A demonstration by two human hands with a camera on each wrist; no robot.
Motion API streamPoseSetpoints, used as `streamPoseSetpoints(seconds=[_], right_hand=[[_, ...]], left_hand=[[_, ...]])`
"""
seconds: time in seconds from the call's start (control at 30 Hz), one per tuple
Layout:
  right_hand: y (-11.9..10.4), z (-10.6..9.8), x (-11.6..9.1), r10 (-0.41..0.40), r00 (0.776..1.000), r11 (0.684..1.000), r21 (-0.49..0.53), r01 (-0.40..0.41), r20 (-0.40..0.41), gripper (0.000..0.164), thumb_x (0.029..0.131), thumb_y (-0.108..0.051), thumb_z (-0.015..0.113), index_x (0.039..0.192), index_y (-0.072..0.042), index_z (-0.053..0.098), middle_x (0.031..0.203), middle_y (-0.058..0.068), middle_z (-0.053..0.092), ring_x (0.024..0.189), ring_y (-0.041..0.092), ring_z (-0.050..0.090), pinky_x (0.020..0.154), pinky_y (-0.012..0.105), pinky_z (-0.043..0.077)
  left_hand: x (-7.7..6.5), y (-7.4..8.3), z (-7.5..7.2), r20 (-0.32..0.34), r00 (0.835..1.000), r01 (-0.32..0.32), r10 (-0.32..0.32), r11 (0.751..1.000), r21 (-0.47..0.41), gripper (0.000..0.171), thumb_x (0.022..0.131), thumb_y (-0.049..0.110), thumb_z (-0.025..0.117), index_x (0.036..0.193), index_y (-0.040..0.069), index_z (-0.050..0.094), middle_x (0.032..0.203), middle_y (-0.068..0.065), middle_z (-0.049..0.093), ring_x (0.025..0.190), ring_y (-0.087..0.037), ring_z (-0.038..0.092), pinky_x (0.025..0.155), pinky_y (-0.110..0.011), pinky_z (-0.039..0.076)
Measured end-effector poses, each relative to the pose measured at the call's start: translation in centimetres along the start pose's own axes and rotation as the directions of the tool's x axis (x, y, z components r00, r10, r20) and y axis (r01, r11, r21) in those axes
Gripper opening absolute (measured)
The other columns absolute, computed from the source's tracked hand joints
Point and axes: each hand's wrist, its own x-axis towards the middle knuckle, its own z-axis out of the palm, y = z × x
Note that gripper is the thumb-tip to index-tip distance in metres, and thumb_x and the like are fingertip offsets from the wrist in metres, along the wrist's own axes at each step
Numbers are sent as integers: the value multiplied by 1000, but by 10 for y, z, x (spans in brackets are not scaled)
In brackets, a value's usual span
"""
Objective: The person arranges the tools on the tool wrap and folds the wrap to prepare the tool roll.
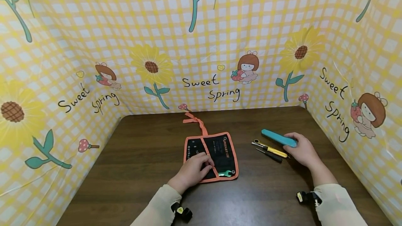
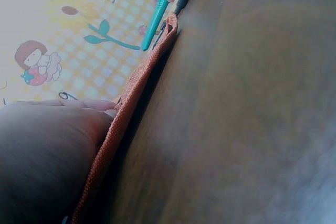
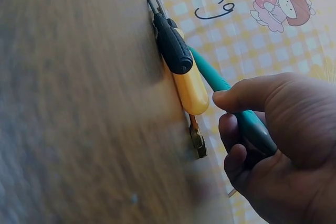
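Observation:
My right hand (image 1: 301, 149) grips one end of a slim, teal, round-ended bar (image 1: 276, 137), thumb on one side and fingers curled on the other in the right wrist view. Right beside it lie a black-handled screwdriver (image 1: 272, 155), a yellow-handled tool (image 1: 276, 151) and a brass-coloured wrench (image 3: 198, 142). My left hand (image 1: 194, 167) rests over the lower left of a black tool pouch (image 1: 221, 152) with orange edging. Its fingertips meet at the pouch's orange middle strip, and I cannot tell whether they pinch it. A green wrench (image 1: 225, 173) shows at the pouch's lower right corner.
The pouch's orange tie straps (image 1: 198, 119) trail toward the back of the dark wooden table (image 1: 141, 149). Yellow checked cloth (image 1: 201, 55) with printed flowers and figures walls in the back and both sides. Each wrist wears a small black camera (image 1: 182, 212).

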Motion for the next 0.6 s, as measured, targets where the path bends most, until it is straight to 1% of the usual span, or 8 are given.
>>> streamPoseSetpoints(seconds=[0.13, 0.27, 0.37, 0.43, 0.6], right_hand=[[-1, 1, 1, -14, 1000, 1000, 11, 14, -7, 49, 95, -18, 78, 137, 0, 61, 133, 30, 56, 107, 39, 57, 85, 50, 46], [-5, 3, -1, -38, 999, 999, 27, 38, 3, 49, 96, -20, 78, 138, -2, 60, 130, 27, 58, 101, 36, 58, 80, 43, 47], [-9, 4, -2, -61, 998, 997, 40, 61, 12, 47, 97, -21, 78, 137, -4, 59, 127, 24, 60, 98, 33, 58, 78, 40, 47], [-14, 6, -3, -82, 997, 996, 49, 81, 16, 46, 97, -21, 78, 136, -4, 60, 126, 23, 61, 98, 32, 58, 79, 41, 47], [-23, 10, -4, -136, 991, 989, 55, 135, 8, 43, 96, -18, 79, 134, -5, 62, 127, 21, 62, 104, 34, 58, 87, 46, 45]], left_hand=[[0, 1, 0, -1, 1000, -1, 1, 1000, -2, 13, 101, 21, 74, 98, 33, 70, 93, 17, 58, 82, -4, 57, 75, -27, 52], [0, 2, 0, -1, 1000, -5, 5, 1000, -1, 12, 101, 21, 73, 99, 32, 70, 94, 17, 58, 83, -3, 57, 76, -27, 53], [0, 1, 1, 0, 1000, -9, 9, 1000, 4, 11, 101, 22, 73, 99, 33, 70, 95, 17, 59, 84, -2, 57, 77, -27, 53], [0, 1, 1, 0, 1000, -15, 15, 1000, 2, 11, 101, 22, 73, 99, 33, 70, 95, 17, 59, 84, -2, 57, 77, -26, 53], [-1, 2, 1, -2, 1000, -13, 13, 1000, -2, 13, 101, 22, 73, 98, 34, 69, 94, 17, 59, 83, -3, 57, 76, -27, 53]])
